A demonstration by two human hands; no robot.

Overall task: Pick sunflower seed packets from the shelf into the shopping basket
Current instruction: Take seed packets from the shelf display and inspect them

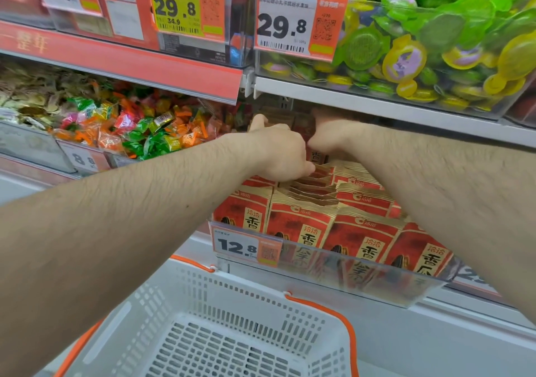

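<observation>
I am reaching both hands deep into the shelf (377, 106) over the rows of red seed packets (301, 225), which are standing upright behind a clear front rail, above the white basket (232, 333). They look light, crinkly and fairly flat, so I judge the top edge is the place to pinch. My left hand (278, 150) is curling down onto packet tops; my right hand (333, 135) is curled too, though I cannot tell what its fingers are clamping.
</observation>
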